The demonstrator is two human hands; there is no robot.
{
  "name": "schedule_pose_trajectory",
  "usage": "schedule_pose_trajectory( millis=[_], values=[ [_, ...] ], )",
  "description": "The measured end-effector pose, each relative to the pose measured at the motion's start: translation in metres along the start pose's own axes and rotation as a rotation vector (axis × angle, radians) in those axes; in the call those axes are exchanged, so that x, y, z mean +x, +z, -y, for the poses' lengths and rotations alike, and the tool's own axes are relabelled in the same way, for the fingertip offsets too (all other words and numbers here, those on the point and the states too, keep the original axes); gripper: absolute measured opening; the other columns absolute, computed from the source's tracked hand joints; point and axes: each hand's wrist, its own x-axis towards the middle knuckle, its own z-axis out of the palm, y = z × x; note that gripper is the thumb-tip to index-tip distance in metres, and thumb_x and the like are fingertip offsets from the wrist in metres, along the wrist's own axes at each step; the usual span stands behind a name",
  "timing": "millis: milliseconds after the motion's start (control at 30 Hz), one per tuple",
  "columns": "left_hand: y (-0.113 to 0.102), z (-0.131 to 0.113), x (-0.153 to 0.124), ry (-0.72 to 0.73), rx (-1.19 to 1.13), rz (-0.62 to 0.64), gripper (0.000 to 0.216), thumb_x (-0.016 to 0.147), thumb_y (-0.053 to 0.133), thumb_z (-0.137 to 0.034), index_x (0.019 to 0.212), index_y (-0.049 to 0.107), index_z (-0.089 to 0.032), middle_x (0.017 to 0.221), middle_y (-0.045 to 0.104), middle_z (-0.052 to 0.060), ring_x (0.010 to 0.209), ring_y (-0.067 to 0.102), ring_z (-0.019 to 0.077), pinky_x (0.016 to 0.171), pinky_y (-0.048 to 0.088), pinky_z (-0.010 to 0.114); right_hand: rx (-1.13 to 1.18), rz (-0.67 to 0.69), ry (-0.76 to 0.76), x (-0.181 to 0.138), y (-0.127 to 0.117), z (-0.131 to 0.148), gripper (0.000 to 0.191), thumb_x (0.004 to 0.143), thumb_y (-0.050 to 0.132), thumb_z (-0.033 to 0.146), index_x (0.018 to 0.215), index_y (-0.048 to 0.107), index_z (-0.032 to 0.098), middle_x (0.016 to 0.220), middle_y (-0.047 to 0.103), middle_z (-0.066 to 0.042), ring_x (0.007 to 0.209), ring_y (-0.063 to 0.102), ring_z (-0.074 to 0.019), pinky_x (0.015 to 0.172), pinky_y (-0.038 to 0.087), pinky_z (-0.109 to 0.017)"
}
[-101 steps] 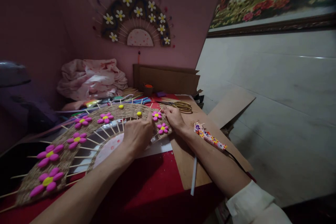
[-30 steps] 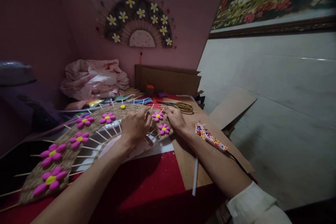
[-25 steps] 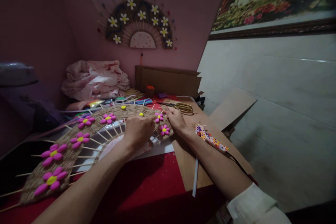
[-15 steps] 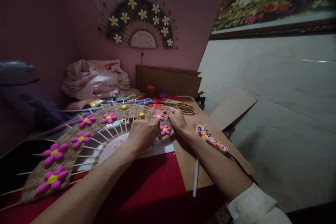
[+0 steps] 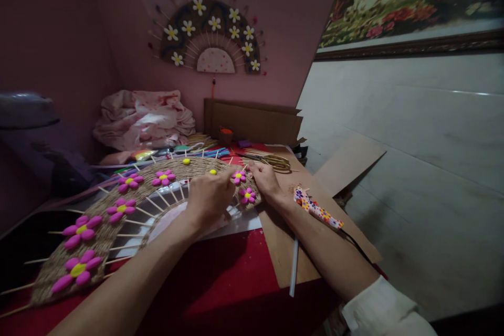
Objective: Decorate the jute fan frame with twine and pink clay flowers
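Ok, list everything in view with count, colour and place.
woven straw half-ring with wooden skewers: 1, tan, on red table cover
pink foam flowers: 7 visible, pink and yellow, on the half-ring
round foam dots: 2, yellow, half-ring's top
metal scissors: 1, gold, beyond its right end
crumpled cloth: 1, pink, back left
flowered wall fan: 1, dark, on pink wall
left hand: 1, bare, on the half-ring
right hand: 1, bare, at its right end

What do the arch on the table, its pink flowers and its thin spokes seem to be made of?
The arch looks like tan twine or straw, matt, with a coarse fibrous surface. The flowers look like moulded clay or foam, smooth, with rounded petals; which one, I cannot tell. The spokes look like bare pale wooden sticks, thin and straight.
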Motion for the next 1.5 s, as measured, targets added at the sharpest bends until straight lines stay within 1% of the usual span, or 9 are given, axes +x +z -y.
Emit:
schedule_pose_trajectory(
  millis=[133,267,333,400,567,700,1000,1167,1500],
  values=[
    [-0.008,0.011,0.012,-0.164,-0.487,-0.213,0.034,0.073,0.048,-0.014,0.104,0.059,-0.016,0.071,0.061,0.001,0.062,0.054,0.0141,0.061,0.040,0.027,-0.125,-0.003,0.026,-0.002,-0.003,0.003,0.052,0.085,0.040,0.056,0.062,0.063,0.016,0.056,0.058,-0.002,0.058,0.050,-0.0147,0.057,0.036,-0.025],
    [-0.007,0.016,0.019,-0.232,-0.843,-0.294,0.019,0.073,0.052,-0.015,0.091,0.056,-0.014,0.079,0.060,0.003,0.067,0.055,0.0125,0.060,0.043,0.025,-0.261,-0.218,-0.113,-0.004,-0.011,0.013,0.037,0.087,0.044,0.043,0.068,0.063,0.017,0.074,0.061,-0.005,0.070,0.054,-0.0164,0.066,0.039,-0.027],
    [-0.005,0.015,0.019,-0.294,-1.079,-0.229,0.018,0.074,0.058,-0.024,0.088,0.057,-0.014,0.071,0.059,0.001,0.061,0.055,0.0117,0.055,0.043,0.024,-0.194,-0.307,-0.284,-0.008,-0.014,0.022,0.029,0.088,0.046,0.038,0.077,0.064,0.017,0.084,0.061,-0.006,0.080,0.055,-0.0172,0.071,0.041,-0.028],
    [-0.003,0.013,0.017,-0.322,-1.258,-0.128,0.022,0.073,0.064,-0.032,0.083,0.058,-0.013,0.063,0.058,0.000,0.054,0.053,0.0098,0.050,0.041,0.022,-0.098,-0.291,-0.466,-0.014,-0.017,0.031,0.023,0.089,0.048,0.033,0.083,0.064,0.017,0.088,0.060,-0.007,0.086,0.056,-0.0175,0.075,0.044,-0.029],
    [0.005,0.009,0.011,-0.344,-1.652,0.138,0.031,0.067,0.072,-0.037,0.084,0.062,-0.013,0.062,0.060,-0.002,0.050,0.052,0.0064,0.048,0.037,0.019,-0.059,-0.055,-0.697,-0.032,-0.014,0.042,0.018,0.084,0.057,0.024,0.102,0.062,0.022,0.098,0.060,-0.007,0.092,0.057,-0.0192,0.077,0.047,-0.033],
    [0.011,0.009,0.010,-0.369,-1.664,0.121,0.034,0.063,0.076,-0.036,0.081,0.058,-0.014,0.063,0.062,-0.001,0.052,0.056,0.0088,0.048,0.039,0.020,-0.093,0.048,-0.713,-0.037,-0.008,0.040,0.024,0.081,0.061,0.020,0.104,0.060,0.023,0.097,0.062,-0.006,0.089,0.058,-0.0198,0.074,0.048,-0.032],
    [0.009,0.009,0.010,-0.324,-1.589,0.149,0.035,0.062,0.076,-0.038,0.077,0.058,-0.013,0.063,0.064,0.001,0.053,0.060,0.0114,0.047,0.043,0.021,-0.078,0.058,-0.703,-0.034,-0.008,0.038,0.013,0.083,0.057,0.020,0.095,0.062,0.023,0.090,0.064,-0.005,0.081,0.058,-0.0181,0.069,0.048,-0.031],
    [0.007,0.012,0.012,-0.360,-1.616,0.156,0.031,0.056,0.080,-0.029,0.071,0.058,-0.013,0.062,0.066,0.002,0.053,0.060,0.0108,0.047,0.042,0.020,-0.061,0.068,-0.699,-0.035,-0.008,0.038,0.017,0.083,0.056,0.018,0.099,0.061,0.022,0.094,0.064,-0.006,0.083,0.058,-0.0180,0.070,0.049,-0.032],
    [0.005,0.013,0.014,-0.398,-1.641,0.167,0.028,0.052,0.080,-0.021,0.065,0.058,-0.012,0.055,0.062,-0.001,0.045,0.054,0.0082,0.046,0.040,0.021,-0.044,0.100,-0.697,-0.035,-0.011,0.043,0.008,0.081,0.058,0.020,0.088,0.063,0.020,0.079,0.061,-0.004,0.069,0.055,-0.0145,0.063,0.047,-0.028]
  ],
)
